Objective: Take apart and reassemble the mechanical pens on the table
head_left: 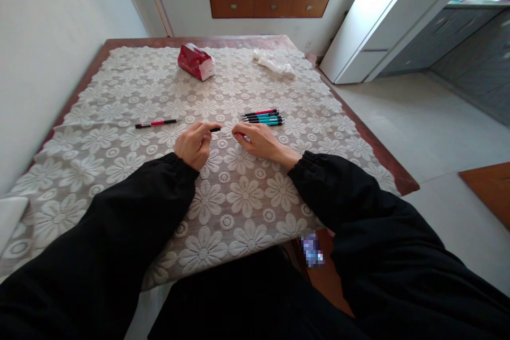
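The left hand [194, 144] is pinching a short black stick-shaped piece [215, 129] between thumb and forefinger, above the cloth-covered wooden tabletop [239, 41]. Just beside it, the grip of the right hand [257, 139] is pressed together on a small red piece [241, 134], which the fingers mostly hide. Behind the right hand lie several slim turquoise-and-black and red-and-black pens [266, 119]. One black-and-red pen [156, 124] lies apart, to the left.

No readable text, any print on the red-and-black pen [157, 124] or red packet [192, 61] too small.
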Demonstrator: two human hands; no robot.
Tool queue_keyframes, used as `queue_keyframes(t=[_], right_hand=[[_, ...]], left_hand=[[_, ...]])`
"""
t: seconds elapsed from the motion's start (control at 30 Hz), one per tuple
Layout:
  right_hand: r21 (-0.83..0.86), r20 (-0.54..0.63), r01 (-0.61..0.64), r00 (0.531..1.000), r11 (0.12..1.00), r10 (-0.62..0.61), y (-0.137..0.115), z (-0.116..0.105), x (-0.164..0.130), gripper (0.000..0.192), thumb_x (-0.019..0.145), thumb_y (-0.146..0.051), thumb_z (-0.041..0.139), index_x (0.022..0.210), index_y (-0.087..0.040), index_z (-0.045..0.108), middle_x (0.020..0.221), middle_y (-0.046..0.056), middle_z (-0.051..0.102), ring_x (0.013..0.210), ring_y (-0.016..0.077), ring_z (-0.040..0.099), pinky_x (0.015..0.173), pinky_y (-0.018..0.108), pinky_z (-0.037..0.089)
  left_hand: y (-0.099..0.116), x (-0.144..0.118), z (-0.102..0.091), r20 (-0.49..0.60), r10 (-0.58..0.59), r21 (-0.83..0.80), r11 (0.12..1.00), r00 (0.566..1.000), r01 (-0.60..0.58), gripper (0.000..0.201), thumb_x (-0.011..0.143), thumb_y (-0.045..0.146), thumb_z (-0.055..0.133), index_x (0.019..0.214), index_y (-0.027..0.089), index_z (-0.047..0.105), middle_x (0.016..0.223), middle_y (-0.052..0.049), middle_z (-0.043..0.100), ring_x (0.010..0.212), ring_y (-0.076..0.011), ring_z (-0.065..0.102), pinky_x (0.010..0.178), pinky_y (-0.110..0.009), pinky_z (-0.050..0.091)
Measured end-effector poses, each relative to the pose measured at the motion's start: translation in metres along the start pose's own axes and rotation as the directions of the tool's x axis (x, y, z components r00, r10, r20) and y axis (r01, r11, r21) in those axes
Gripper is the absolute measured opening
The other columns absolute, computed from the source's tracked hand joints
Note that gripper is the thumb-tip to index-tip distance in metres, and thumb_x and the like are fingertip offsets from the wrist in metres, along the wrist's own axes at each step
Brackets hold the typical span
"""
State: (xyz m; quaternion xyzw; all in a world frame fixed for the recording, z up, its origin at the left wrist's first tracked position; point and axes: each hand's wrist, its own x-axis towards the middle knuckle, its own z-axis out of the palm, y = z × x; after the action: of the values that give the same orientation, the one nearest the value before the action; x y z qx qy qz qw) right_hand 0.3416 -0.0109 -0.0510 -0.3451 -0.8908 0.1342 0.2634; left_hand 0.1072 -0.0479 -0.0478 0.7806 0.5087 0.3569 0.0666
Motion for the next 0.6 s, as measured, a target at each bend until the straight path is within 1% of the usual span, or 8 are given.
queue_keyframes(t=[0.23,0.43,0.6], right_hand=[[-0.015,0.022,-0.007,1.0,1.0,0.008,-0.0001,-0.0002,-0.0002,0.02,0.1,-0.022,0.047,0.103,-0.021,0.067,0.092,0.003,0.071,0.078,0.0157,0.057,0.07,0.028,0.03],[-0.03,0.038,-0.015,0.999,0.999,0.016,-0.0006,-0.0008,-0.0002,0.021,0.099,-0.022,0.047,0.103,-0.021,0.067,0.092,0.003,0.071,0.078,0.0164,0.057,0.07,0.029,0.03],[-0.019,0.049,0.019,0.999,1.0,-0.018,-0.0018,-0.0011,-0.0009,0.02,0.099,-0.022,0.048,0.103,-0.021,0.068,0.096,0.004,0.072,0.081,0.0166,0.058,0.071,0.029,0.031]], left_hand=[[-0.0018,-0.0004,-0.0008,0.035,0.031,-0.021,0.999,0.999,-0.03,0.044,0.093,0.016,0.042,0.122,0.025,0.074,0.094,-0.005,0.07,0.081,-0.0193,0.064,0.075,-0.033,0.05],[-0.0008,-0.0019,-0.0017,0.027,0.042,-0.043,0.998,0.999,-0.041,0.042,0.096,0.019,0.041,0.123,0.024,0.073,0.095,-0.005,0.07,0.083,-0.0189,0.065,0.076,-0.032,0.051],[0.0004,-0.0003,-0.0017,0.038,0.037,-0.026,0.999,0.999,-0.036,0.041,0.098,0.02,0.042,0.124,0.023,0.073,0.098,-0.005,0.072,0.084,-0.0193,0.066,0.076,-0.032,0.05]])
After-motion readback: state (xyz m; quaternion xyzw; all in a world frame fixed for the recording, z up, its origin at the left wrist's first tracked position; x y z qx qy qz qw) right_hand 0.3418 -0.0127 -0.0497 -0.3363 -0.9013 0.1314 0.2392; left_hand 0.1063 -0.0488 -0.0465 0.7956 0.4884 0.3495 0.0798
